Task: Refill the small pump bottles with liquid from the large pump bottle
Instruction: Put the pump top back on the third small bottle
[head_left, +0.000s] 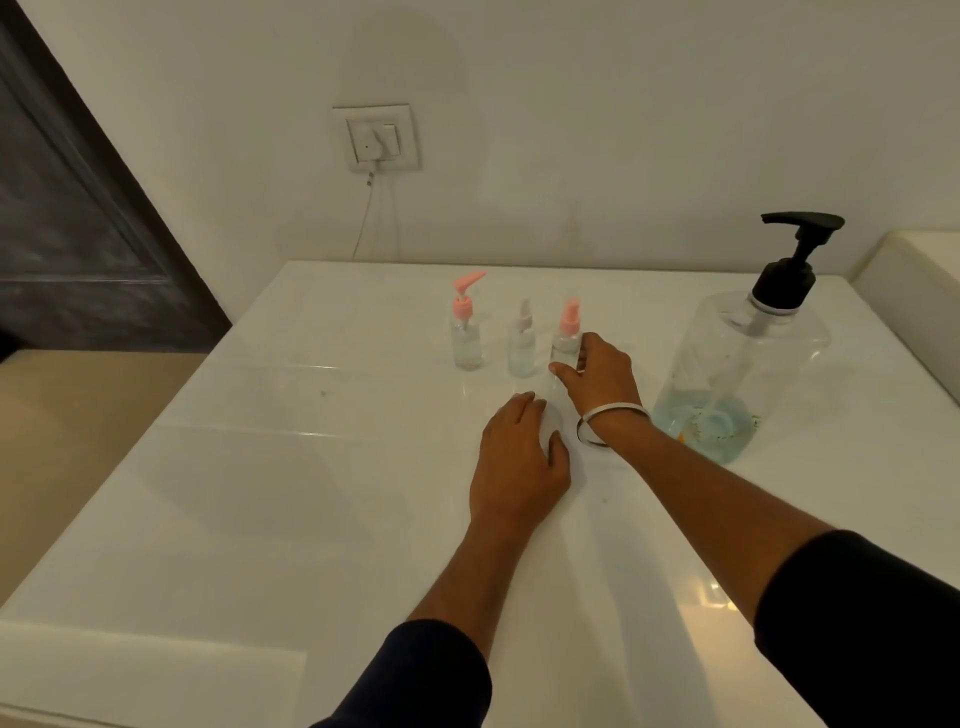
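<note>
Three small clear bottles stand in a row at the far middle of the white table (260, 467). The left bottle (466, 338) has a pink pump, the middle bottle (521, 343) a white sprayer, the right bottle (566, 338) a pink sprayer. My right hand (602, 376), with a metal bangle on the wrist, has its thumb and fingers around the right bottle's body. In front of the row my left hand (522, 462) rests palm down on the table, holding nothing. The large clear pump bottle (737, 374), with a black pump and a little blue liquid at the bottom, stands to the right.
A wall socket (376, 137) with a plugged charger and hanging cable is behind the table. A dark door (78, 208) is at the left. A raised white ledge (914, 301) borders the table's far right corner.
</note>
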